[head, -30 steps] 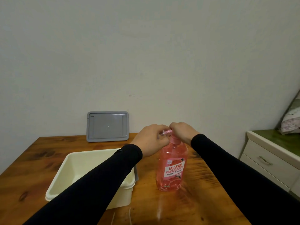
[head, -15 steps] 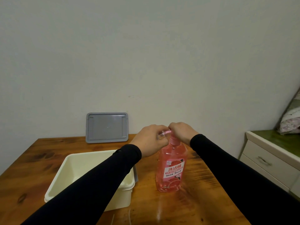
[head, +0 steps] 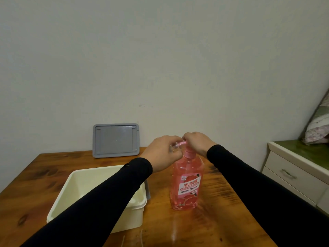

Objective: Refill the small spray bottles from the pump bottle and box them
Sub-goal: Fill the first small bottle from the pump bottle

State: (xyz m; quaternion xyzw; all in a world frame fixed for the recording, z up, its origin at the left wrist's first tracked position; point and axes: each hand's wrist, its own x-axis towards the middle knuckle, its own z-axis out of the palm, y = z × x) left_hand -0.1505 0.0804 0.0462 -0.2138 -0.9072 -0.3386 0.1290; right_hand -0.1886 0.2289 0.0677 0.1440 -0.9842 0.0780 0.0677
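On the table [head: 32, 177], the cream box [head: 74, 182] is at your left, partly under your sleeve, so its inside is mostly hidden. Your left hand [head: 161, 155] pinches a small spray bottle [head: 175, 146] at the spout of the pink pump bottle [head: 187, 184]. Your right hand [head: 196, 143] is curled over the pump head. You seem to be filling; next, press gently and keep the opening aligned. The liquid level is too small to see.
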